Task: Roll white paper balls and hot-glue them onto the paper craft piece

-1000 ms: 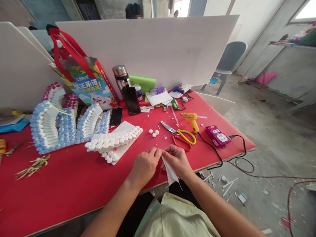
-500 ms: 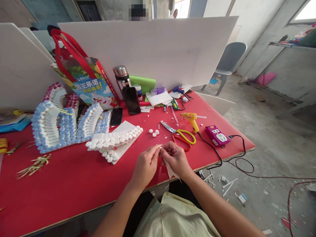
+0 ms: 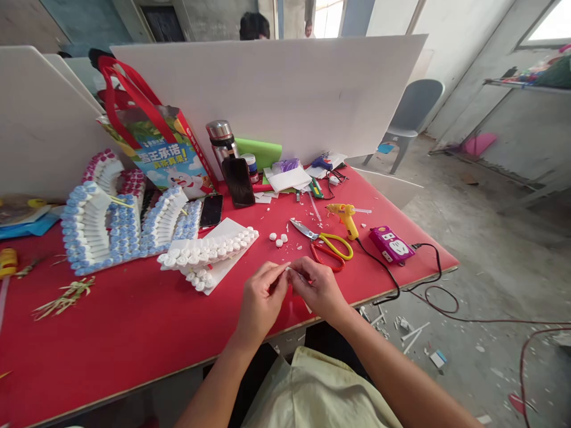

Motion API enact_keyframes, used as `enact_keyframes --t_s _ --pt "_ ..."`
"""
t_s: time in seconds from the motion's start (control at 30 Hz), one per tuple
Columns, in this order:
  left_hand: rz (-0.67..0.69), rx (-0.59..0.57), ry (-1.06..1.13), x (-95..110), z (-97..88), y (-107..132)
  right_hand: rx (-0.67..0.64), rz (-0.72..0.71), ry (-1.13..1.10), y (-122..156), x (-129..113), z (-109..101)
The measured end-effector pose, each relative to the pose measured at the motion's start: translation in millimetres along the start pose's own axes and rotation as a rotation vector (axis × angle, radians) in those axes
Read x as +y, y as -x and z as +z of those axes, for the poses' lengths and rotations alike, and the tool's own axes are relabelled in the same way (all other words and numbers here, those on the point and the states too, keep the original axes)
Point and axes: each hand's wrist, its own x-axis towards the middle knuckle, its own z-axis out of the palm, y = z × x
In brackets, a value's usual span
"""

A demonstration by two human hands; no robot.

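Note:
My left hand and my right hand meet above the red table near its front edge. Both are closed, thumbs and fingertips pinching a small white strip, paper-like, mostly hidden by the fingers. Just beyond my hands lie 3 small white rolls among white scraps. To their left, a white piece covered in rosette-like rolls rests on a white board. Scissors with one yellow and one red handle lie beyond my right hand, blades spread.
A yellow glue gun and a purple power socket sit at the right, with cords over the edge. Fan-shaped blue and white pieces, phones, a flask and a bag stand behind. A person's head shows past the white partition.
My fingers have shifted slightly around the white strip. The length that hung below my right hand is now mostly out of sight. The view has tilted a little.

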Motion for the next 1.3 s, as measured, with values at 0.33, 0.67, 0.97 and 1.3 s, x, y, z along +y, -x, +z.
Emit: enact_keyframes --t_s 0.33,0.67,0.97,1.3 --pt "0.029 0.104 -0.096 3.3 -4.3 -3.5 -0.092 0.324 -0.619 -8.9 -14.2 -5.2" --pt "0.004 0.107 -0.116 2.0 -5.5 -1.7 -0.156 0.549 -0.940 -9.9 -18.7 -1.8" --pt "0.278 0.091 -0.580 -6.7 0.4 0.4 0.124 0.355 -0.511 -9.8 -14.7 18.6" --pt "0.396 -0.076 -0.881 -0.4 -12.9 -1.8 0.111 0.299 -0.516 -6.9 -23.4 12.8"
